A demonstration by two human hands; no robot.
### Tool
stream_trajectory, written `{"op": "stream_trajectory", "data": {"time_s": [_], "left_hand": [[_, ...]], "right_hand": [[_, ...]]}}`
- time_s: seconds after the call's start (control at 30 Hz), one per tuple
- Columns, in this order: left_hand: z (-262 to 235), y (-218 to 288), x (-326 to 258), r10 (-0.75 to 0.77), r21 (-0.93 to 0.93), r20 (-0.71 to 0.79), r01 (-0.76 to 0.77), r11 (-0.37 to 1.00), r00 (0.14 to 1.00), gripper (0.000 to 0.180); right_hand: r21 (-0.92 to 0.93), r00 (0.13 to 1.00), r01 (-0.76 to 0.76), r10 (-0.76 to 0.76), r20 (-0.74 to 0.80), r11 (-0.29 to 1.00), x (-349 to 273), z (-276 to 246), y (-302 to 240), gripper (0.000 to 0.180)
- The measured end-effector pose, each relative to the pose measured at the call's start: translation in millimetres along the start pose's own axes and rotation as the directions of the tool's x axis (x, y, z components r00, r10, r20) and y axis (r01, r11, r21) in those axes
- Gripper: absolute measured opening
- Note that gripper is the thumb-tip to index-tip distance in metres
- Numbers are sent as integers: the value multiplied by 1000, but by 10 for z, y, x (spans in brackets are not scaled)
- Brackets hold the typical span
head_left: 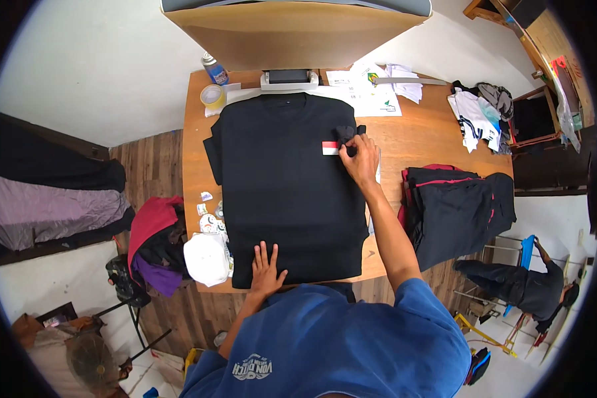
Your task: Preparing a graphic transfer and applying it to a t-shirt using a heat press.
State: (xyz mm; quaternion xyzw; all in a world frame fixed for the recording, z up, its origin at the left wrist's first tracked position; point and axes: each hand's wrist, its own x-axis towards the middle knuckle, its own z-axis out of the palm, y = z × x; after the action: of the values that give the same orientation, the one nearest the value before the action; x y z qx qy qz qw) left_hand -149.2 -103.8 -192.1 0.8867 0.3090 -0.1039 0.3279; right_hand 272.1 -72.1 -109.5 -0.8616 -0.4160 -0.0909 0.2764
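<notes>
A black T-shirt (288, 179) lies spread, neck away from me, over a flat support on the wooden table. On its upper right chest sits a small red-and-white patch (330, 148). My right hand (360, 158) is closed round a crumpled dark cloth (346, 134), with its fingertips at the patch's right edge. The palm side of that hand is hidden. Near the shirt's hem, my left hand (266, 268) rests flat on the fabric, fingers spread, holding nothing.
A large tan panel (292, 36) stands raised beyond the shirt. Tape (213, 97), a spray can (214, 69) and a white cap (206, 259) are along the left. Folded dark garments (454, 212) lie right, below a long metal ruler (411, 81). Another person (537, 288) works far right.
</notes>
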Motion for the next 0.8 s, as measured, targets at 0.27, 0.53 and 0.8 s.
{"op": "stream_trajectory", "data": {"time_s": [0.27,0.53,0.8], "left_hand": [[-33,27,-15,6,4,6,-6,1000,1000,94],[-19,36,-27,-14,11,9,14,1000,1000,94],[-16,10,-1,9,5,2,-9,1000,1000,94]], "right_hand": [[47,1000,-27,27,0,999,-42,187,-147,18],[36,1000,10,-9,-15,999,-1,138,-256,18],[64,999,-17,15,28,998,-68,252,-347,17]]}}
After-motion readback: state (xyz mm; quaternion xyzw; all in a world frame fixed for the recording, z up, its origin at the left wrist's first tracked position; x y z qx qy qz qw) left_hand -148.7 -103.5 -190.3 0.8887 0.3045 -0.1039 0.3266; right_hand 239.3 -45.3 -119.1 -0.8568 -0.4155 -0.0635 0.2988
